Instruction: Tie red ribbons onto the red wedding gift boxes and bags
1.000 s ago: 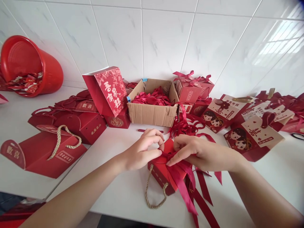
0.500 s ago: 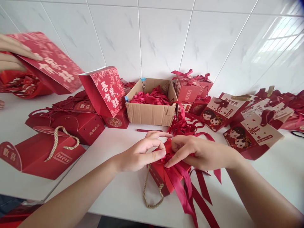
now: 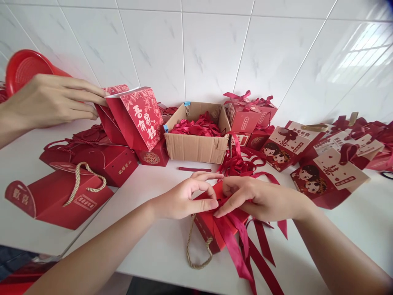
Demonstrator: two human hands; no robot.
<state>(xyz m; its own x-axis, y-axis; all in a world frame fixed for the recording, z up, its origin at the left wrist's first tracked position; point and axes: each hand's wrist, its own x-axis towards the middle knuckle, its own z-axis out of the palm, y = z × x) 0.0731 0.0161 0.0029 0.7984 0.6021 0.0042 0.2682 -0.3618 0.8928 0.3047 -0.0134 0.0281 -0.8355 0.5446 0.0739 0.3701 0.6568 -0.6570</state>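
A red gift box (image 3: 209,234) rests on the table in front of me, its twisted cord handle (image 3: 199,267) hanging toward me. Across its top lies a dark pink satin ribbon (image 3: 231,246), gathered at a knot, with long tails falling over the near right side. My left hand (image 3: 184,197) comes in from the left, its thumb and curled fingers closed at the knot. From the right, my right hand (image 3: 260,196) pinches the ribbon there with index finger and thumb, the other fingers folded in. The knot itself is partly hidden by my fingers.
A cardboard box (image 3: 196,148) of ribbons stands behind, with a ribbon heap (image 3: 236,164) beside it. Red boxes (image 3: 66,200) fill the left, printed boxes (image 3: 325,180) the right. A co-worker's hand (image 3: 52,100) reaches in near a red basket (image 3: 29,67) and a floral box (image 3: 144,119).
The co-worker's hand has brought a floral box rightward and down, behind the standing one. A red basket now shows tilted at far left. My left thumb has shifted slightly right toward the knot.
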